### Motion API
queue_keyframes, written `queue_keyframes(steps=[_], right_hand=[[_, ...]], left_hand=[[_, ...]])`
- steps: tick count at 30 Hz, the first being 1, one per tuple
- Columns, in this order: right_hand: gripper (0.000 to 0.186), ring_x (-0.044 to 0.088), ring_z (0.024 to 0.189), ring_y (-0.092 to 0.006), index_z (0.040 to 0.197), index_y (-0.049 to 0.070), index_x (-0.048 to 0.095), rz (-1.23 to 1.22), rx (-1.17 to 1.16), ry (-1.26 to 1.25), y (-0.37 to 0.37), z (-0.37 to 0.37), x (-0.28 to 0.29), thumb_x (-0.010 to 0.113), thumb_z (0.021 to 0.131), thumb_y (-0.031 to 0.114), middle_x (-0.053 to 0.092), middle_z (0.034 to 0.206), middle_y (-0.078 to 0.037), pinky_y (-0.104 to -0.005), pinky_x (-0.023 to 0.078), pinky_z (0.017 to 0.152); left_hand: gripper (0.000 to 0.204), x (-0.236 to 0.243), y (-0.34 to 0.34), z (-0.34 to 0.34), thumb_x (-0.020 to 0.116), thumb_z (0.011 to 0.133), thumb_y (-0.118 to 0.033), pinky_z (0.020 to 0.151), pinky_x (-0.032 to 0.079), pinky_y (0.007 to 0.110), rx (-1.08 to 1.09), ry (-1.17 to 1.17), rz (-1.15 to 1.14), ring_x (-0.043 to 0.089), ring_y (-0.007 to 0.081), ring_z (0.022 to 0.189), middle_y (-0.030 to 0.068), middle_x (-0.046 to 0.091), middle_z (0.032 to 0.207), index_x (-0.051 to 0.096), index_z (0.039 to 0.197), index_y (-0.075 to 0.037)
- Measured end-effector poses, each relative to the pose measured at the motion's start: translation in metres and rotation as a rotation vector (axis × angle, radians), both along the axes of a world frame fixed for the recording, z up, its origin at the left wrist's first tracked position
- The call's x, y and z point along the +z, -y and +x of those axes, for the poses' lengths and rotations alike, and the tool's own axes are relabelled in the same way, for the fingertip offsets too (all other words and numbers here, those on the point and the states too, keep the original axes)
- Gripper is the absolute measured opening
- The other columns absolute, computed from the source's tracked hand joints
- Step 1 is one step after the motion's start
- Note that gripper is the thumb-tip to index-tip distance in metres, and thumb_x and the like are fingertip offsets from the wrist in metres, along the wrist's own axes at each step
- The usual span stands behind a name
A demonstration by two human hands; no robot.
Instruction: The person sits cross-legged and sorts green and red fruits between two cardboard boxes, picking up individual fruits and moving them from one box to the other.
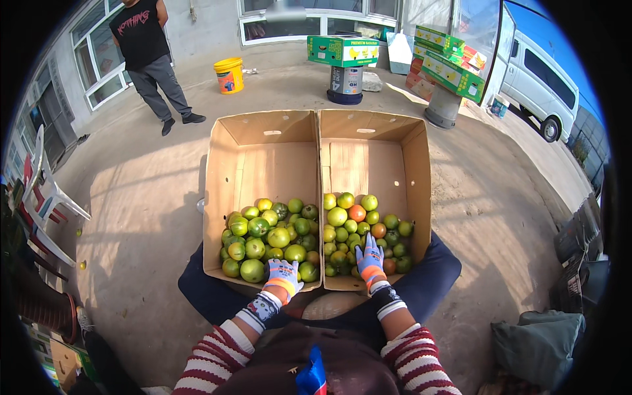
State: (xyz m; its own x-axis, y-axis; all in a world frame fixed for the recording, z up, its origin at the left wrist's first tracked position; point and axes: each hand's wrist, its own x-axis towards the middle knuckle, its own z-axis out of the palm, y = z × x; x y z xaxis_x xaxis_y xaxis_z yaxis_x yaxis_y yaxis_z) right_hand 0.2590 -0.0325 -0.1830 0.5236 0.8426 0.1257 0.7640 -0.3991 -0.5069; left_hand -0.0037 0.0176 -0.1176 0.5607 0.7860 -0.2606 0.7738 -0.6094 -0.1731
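Note:
Two open cardboard boxes (263,151) (372,151) stand side by side before me at my legs, each holding several green, yellow-green and some orange-red tomatoes (257,227) (357,212). My left hand (283,276), in a lavender glove with an orange cuff, is over tomatoes at the near right of the left box, fingers curled down; what they hold is hidden. My right hand (370,260), gloved alike, rests on tomatoes in the right box with its fingers stretched out.
A person (157,85) stands at back left near a yellow bucket (228,75). Green fruit cartons (342,49) (452,76) rest on cylinders behind the boxes. White plastic chairs (52,197) stand left, a grey sack (536,349) lies right, and a white van (540,82) is parked beyond.

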Motion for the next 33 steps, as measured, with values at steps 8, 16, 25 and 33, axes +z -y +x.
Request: queue_keyframes(steps=[8, 16, 25, 33], right_hand=[[0.077, 0.039, 0.133, -0.0347, 0.146, 0.004, 0.035, 0.548, 0.535, 0.090, 0.020, -0.055, 0.088, 0.069, 0.083, 0.031, 0.041, 0.146, -0.018, -0.0477, 0.023, 0.114], [0.073, 0.044, 0.128, -0.0373, 0.141, -0.001, 0.042, 0.587, 0.750, 0.030, 0.031, -0.091, 0.123, 0.072, 0.079, 0.023, 0.047, 0.140, -0.019, -0.0463, 0.033, 0.108], [0.073, 0.049, 0.118, -0.0425, 0.142, 0.002, 0.040, 0.530, 0.098, 0.056, 0.014, 0.005, 0.041, 0.073, 0.077, 0.011, 0.050, 0.131, -0.023, -0.0464, 0.040, 0.102], [0.078, 0.046, 0.124, -0.0407, 0.145, 0.005, 0.036, 0.256, -0.030, 0.043, 0.011, 0.031, -0.016, 0.074, 0.079, 0.019, 0.042, 0.142, -0.024, -0.0442, 0.038, 0.104]], left_hand=[[0.071, 0.006, -0.018, -0.016, 0.064, 0.081, -0.059, 0.092, 0.046, 0.040, 0.407, 0.855, -0.275, 0.061, 0.0310, 0.106, 0.0177, 0.065, 0.115, 0.057, 0.127, -0.006], [0.038, 0.006, 0.007, 0.027, 0.046, 0.094, -0.007, 0.090, 0.050, 0.033, 0.208, 1.405, -0.818, 0.064, 0.0222, 0.100, 0.0102, 0.065, 0.116, 0.050, 0.131, 0.003], [0.067, 0.038, 0.020, 0.012, 0.053, 0.091, -0.052, 0.107, 0.034, 0.044, 0.090, 0.706, -0.127, 0.042, 0.0348, 0.132, 0.0213, 0.041, 0.145, 0.041, 0.145, -0.013], [0.072, 0.004, 0.009, -0.055, 0.056, 0.085, -0.052, 0.113, 0.013, 0.058, 0.189, 0.148, 0.032, 0.026, 0.0391, 0.141, 0.0167, 0.036, 0.151, 0.041, 0.145, -0.016]])
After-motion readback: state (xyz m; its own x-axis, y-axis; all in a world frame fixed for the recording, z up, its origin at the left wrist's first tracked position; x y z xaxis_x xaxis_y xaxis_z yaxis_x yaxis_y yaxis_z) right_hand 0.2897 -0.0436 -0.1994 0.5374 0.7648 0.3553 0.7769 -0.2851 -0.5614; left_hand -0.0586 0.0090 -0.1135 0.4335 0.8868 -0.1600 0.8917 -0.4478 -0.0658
